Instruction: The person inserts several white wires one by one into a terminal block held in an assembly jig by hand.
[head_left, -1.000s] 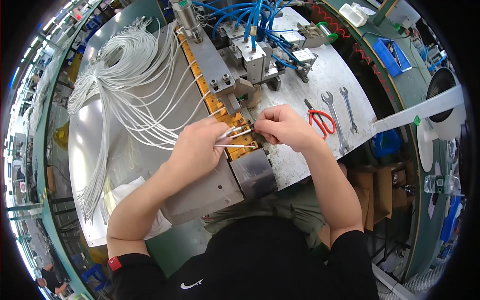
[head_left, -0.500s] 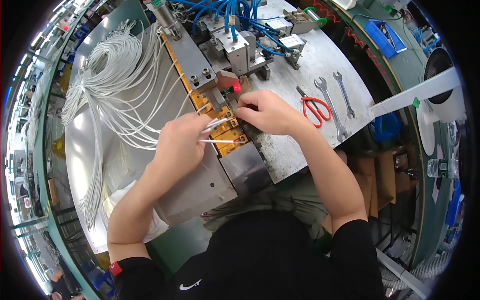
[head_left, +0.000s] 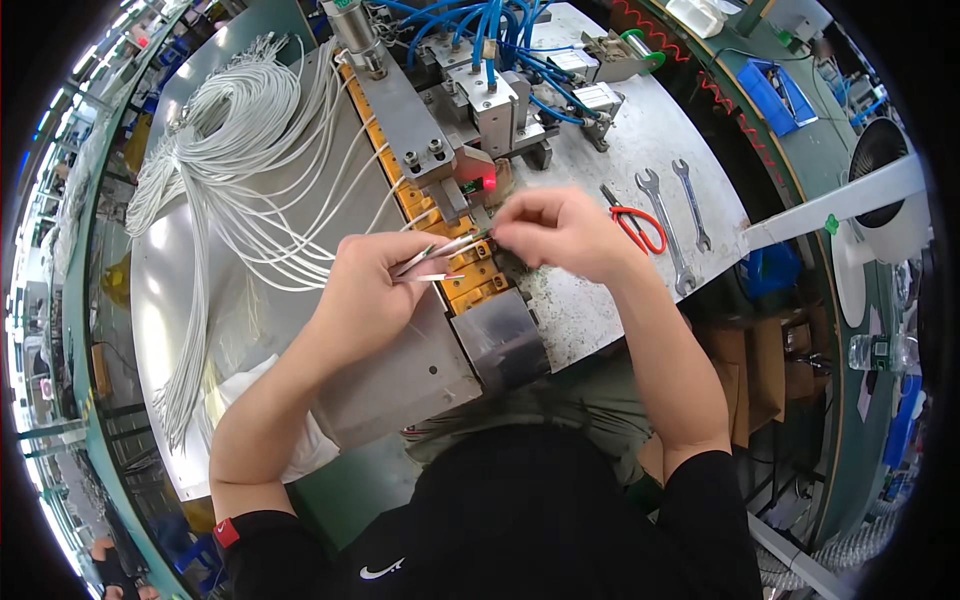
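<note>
My left hand (head_left: 372, 285) is closed round several white cables (head_left: 440, 256). Their stripped ends, with thin coloured wires showing, fan out over the orange-yellow slotted fixture (head_left: 468, 287). One end with a red wire points right, below the rest. My right hand (head_left: 568, 238) hovers at the fixture's right side, thumb and forefinger pinched together at the tip of one cable. The fingertips partly hide that tip. Just beyond both hands sits a metal clamp block (head_left: 438, 195) with a red-lit part (head_left: 488, 184) beside it.
A large bundle of white cables (head_left: 240, 110) lies on the metal table at left. Red-handled scissors (head_left: 640, 230) and two wrenches (head_left: 665, 230) (head_left: 692, 205) lie at right. Pneumatic cylinders with blue hoses (head_left: 495, 40) stand at the back. A white bar (head_left: 830, 205) reaches in from the right.
The view has shifted slightly. The cable ends in my left hand are drawn back and more spread, the lowest one no longer reaching across the fixture. My right hand stays near the same spot, still pinching.
</note>
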